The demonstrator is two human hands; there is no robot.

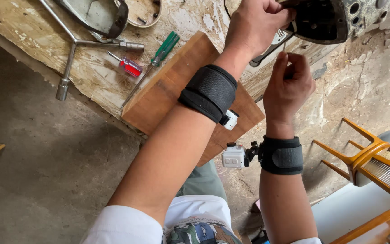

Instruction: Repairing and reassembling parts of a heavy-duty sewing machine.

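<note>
We steady the dark metal housing [335, 18] at the worktop's [91, 68] far edge, our left hand [253, 25] clamped around its rim. Our right hand [289, 79] pinches something small just beneath it, too small to identify. We judge this a fastening step; next calls for a fine, steady twist. Two screwdrivers [156, 56] lie well apart.

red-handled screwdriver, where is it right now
In the head view the red-handled screwdriver lies on the worn workbench, upper left of the left hand, between the metal cross wrench and the green-handled screwdriver.
</note>
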